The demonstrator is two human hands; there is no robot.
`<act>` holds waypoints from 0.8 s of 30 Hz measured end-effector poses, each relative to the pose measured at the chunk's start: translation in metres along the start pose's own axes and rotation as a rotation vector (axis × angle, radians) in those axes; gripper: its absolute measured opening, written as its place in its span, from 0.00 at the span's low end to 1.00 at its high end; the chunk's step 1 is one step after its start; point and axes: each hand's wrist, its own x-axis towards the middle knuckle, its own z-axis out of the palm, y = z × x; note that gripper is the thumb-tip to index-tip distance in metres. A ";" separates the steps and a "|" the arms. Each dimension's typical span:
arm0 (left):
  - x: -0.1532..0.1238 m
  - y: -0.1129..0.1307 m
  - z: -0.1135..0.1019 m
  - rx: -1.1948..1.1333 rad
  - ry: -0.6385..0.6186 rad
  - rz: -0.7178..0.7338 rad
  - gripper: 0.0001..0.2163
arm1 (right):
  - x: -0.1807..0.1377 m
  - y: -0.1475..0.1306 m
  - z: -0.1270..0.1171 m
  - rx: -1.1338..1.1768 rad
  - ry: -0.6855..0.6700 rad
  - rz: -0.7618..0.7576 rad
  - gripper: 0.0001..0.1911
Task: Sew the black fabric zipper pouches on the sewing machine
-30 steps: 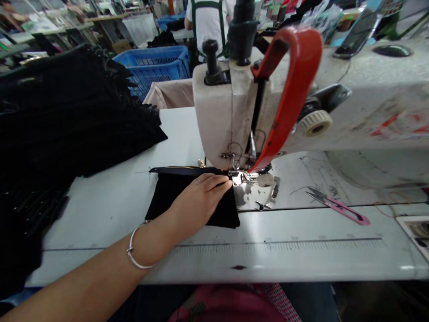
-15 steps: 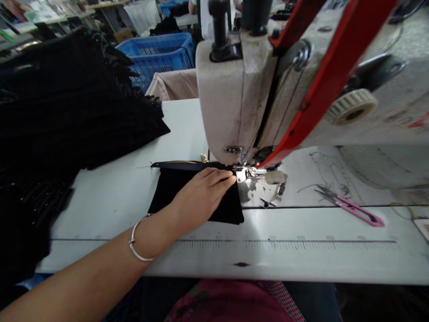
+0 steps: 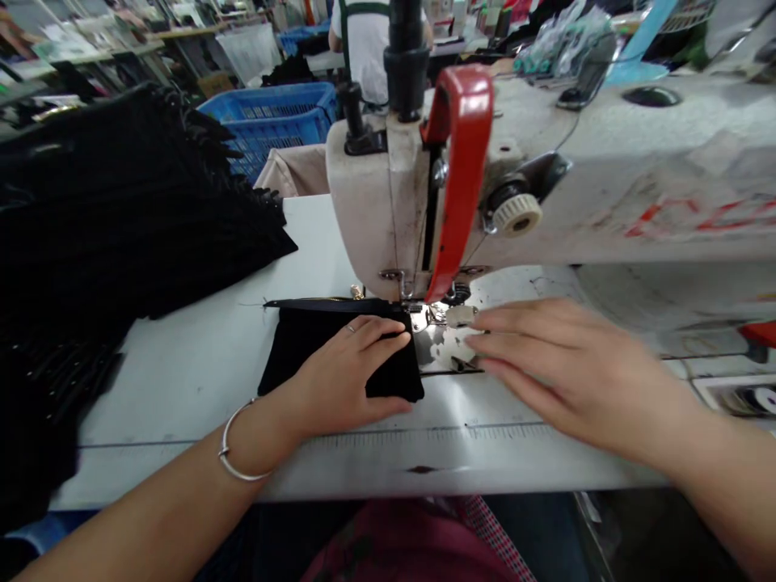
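Observation:
My left hand [image 3: 348,368] lies flat on a black fabric piece [image 3: 291,356], fingers pointing at the presser foot [image 3: 418,318] and thumb spread toward the front. Along the fabric's back edge runs a black zipper [image 3: 331,303] with gold teeth and a gold-coloured zipper pull [image 3: 356,291]. The fabric's right edge lies beside the sewing machine's [image 3: 357,202] foot. My right hand [image 3: 563,364], slightly blurred, hovers right of the foot with its fingers stretched out, and I see nothing in it. The pink thread snips are out of sight; my right hand covers the place where they lay.
A tall stack of black fabric pieces [image 3: 121,202] fills the table's left side. Behind stand a blue crate [image 3: 272,113] and a beige cloth-lined bin [image 3: 303,170]. The red lever guard [image 3: 464,178] rises above the foot. A person [image 3: 367,48] sits farther back.
My right hand has come in from the right to beside the presser foot. My left thumb has spread out on the fabric. The view has shifted, showing more of the machine's arm.

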 end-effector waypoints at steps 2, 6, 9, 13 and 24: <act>0.000 0.002 -0.001 -0.005 0.007 -0.004 0.32 | 0.017 0.001 0.026 -0.031 -0.096 -0.047 0.16; 0.002 0.003 -0.002 -0.032 0.004 0.018 0.24 | 0.036 0.006 0.064 -0.050 -0.181 -0.006 0.22; 0.002 0.003 0.000 -0.011 -0.008 0.032 0.27 | 0.033 0.008 0.071 -0.046 -0.147 0.005 0.22; 0.001 0.003 0.002 0.031 -0.010 0.041 0.30 | 0.029 0.007 0.070 -0.043 -0.107 0.020 0.21; 0.007 -0.001 -0.001 -0.002 0.029 0.082 0.21 | 0.033 0.006 0.068 0.028 -0.132 0.081 0.20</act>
